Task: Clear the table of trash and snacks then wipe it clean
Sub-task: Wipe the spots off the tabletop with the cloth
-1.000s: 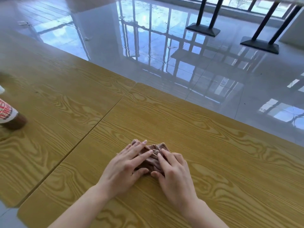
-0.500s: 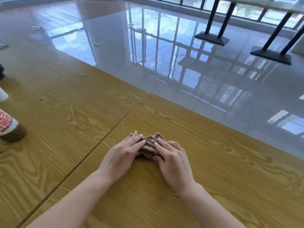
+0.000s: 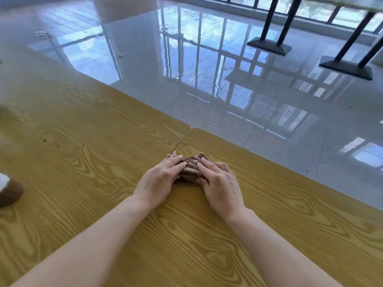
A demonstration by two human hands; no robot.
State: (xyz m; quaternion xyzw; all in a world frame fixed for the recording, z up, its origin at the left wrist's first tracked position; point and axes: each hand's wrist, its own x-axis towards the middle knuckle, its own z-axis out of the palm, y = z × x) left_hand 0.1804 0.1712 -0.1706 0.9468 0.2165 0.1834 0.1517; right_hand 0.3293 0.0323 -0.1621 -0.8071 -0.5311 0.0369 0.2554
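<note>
A bunched brown cloth (image 3: 191, 167) lies on the wooden table (image 3: 279, 214), close to its far edge and just right of the seam between two tabletops. My left hand (image 3: 158, 181) presses on the cloth's left side with fingers laid flat over it. My right hand (image 3: 219, 182) presses on its right side the same way. Both forearms stretch out over the tabletop. Most of the cloth is hidden under my fingers.
At the left edge of view stands the bottom of a brown bottle (image 3: 9, 192) with a white label. Beyond the table's far edge is a glossy tiled floor (image 3: 207, 69). Black table legs on flat bases (image 3: 269, 45) stand at the far right.
Both hands have pushed the cloth away from me, toward the far edge and the seam. The bottle has slid further out of view at the left.
</note>
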